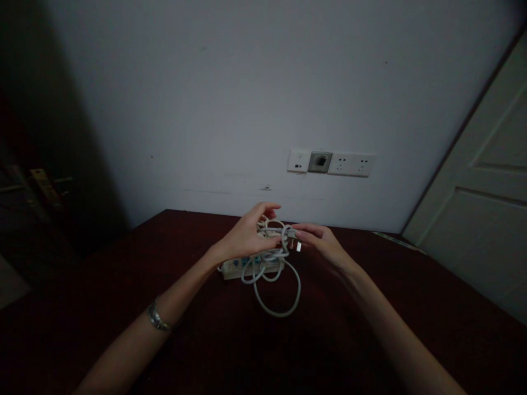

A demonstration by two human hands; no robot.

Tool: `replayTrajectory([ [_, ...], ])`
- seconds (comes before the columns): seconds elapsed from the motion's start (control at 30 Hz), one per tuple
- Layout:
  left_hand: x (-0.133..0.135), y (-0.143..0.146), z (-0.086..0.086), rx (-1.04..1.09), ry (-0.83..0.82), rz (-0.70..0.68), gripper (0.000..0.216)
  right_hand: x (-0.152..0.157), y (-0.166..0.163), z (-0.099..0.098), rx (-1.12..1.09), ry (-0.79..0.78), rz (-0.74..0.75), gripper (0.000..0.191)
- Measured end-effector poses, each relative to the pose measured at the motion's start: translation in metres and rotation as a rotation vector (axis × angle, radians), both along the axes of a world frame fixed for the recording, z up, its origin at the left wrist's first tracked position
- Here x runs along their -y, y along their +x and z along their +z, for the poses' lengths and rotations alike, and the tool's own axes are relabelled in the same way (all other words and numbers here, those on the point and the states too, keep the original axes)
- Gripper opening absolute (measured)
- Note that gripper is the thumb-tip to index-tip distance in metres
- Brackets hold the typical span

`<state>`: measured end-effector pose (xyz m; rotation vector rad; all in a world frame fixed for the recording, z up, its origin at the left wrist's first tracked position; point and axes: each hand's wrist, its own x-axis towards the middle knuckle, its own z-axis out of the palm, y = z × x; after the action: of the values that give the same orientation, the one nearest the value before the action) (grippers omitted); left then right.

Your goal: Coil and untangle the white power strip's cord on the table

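Note:
A pale power strip (236, 269) with blue-green sockets lies on the dark red table, and its tangled white power cord (297, 296) loops over and in front of it. My left hand (247, 233) curves around the upper coils of the cord, thumb below and fingers above; its fingertips are partly hidden behind the loops. Between the thumb and fingers of my right hand (321, 241) is the plug (291, 233) at the cord's end, its metal prongs pointing down toward me. A loop of cord passes around the plug's rear, close to my left thumb.
Behind the table (197, 222) rises a pale wall with a row of wall sockets (348, 164) and a grey switch plate (320, 162). A white panelled door (486, 214) stands at the right. A flat strip (399, 241) lies along the table's right rear edge. A door handle (61, 180) shows at the left.

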<state>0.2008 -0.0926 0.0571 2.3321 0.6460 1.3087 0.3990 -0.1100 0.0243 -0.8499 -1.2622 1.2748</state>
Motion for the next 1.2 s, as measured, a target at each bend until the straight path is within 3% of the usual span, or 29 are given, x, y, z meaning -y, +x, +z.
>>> replayTrajectory([
  [0.07,-0.002,-0.003,0.003,0.096,0.067,0.161,0.023,-0.001,0.002,0.002,0.01,-0.004,-0.061,0.033],
  [0.13,-0.002,-0.004,0.004,0.102,0.055,0.215,0.008,-0.001,0.002,0.003,0.028,0.007,-0.099,0.035],
  [0.33,0.005,0.01,-0.003,-0.146,-0.156,0.079,0.019,-0.002,0.002,0.002,0.085,0.064,-0.113,0.038],
  [0.77,0.0,0.014,-0.009,0.103,-0.504,-0.11,0.013,0.005,-0.003,0.007,0.124,0.169,0.04,0.033],
  [1.2,0.003,0.012,-0.007,0.022,-0.37,-0.075,0.017,0.004,-0.001,0.008,0.189,0.142,0.006,0.037],
])
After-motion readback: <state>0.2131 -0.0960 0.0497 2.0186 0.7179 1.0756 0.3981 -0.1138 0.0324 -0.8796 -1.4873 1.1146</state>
